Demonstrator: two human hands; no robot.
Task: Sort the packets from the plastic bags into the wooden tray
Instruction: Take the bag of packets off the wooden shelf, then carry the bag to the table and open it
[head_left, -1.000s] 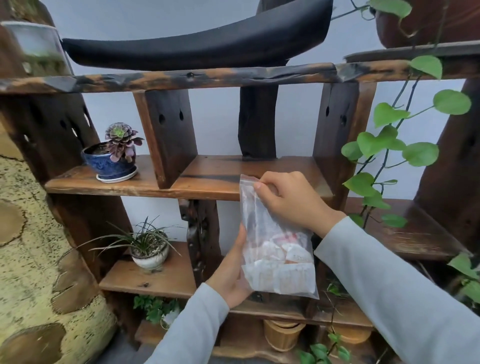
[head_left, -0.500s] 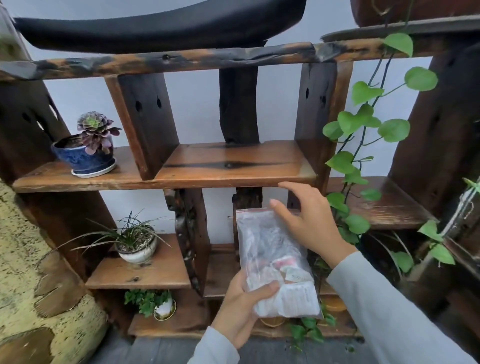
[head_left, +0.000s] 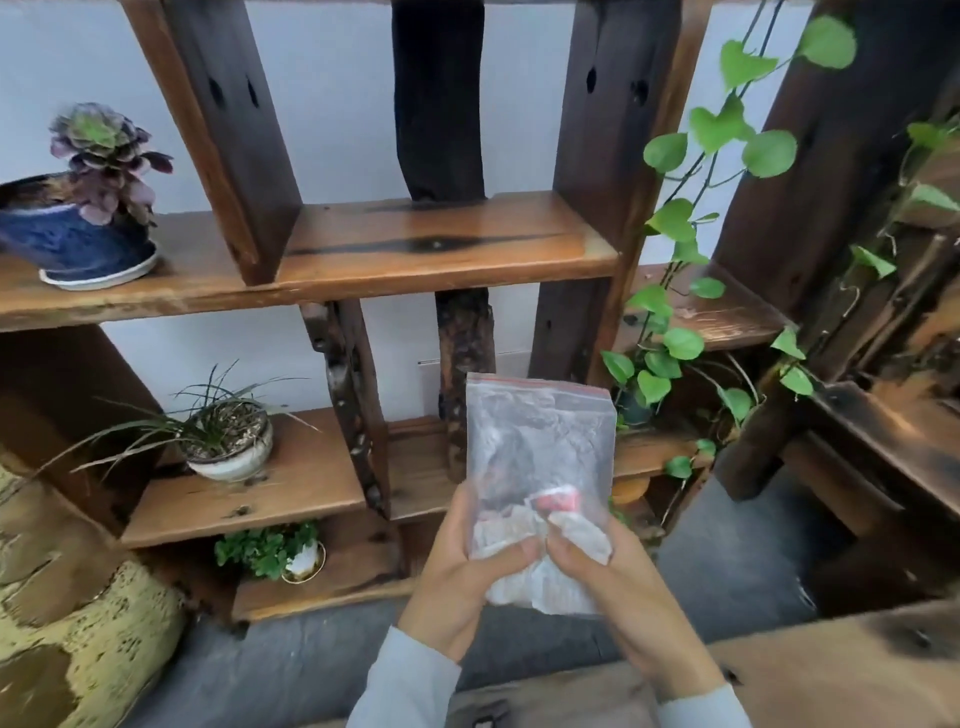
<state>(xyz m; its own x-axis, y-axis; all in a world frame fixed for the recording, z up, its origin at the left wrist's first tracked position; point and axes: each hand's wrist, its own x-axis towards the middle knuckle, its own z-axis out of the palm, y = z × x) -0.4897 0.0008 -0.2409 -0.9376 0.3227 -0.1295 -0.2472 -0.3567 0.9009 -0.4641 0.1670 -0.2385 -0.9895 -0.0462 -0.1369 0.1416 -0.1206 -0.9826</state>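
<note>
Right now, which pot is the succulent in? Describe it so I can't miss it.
Start at the wooden shelf unit and go to the far left end of its upper board. The succulent sits there in a blue pot on a white saucer; the other pots, lower down, are pale.

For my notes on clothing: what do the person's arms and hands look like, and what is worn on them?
Both hands, left and right, are bare: no gloves, rings or watch visible. Each arm wears a plain light grey long sleeve ending at the wrist, without markings.
</note>
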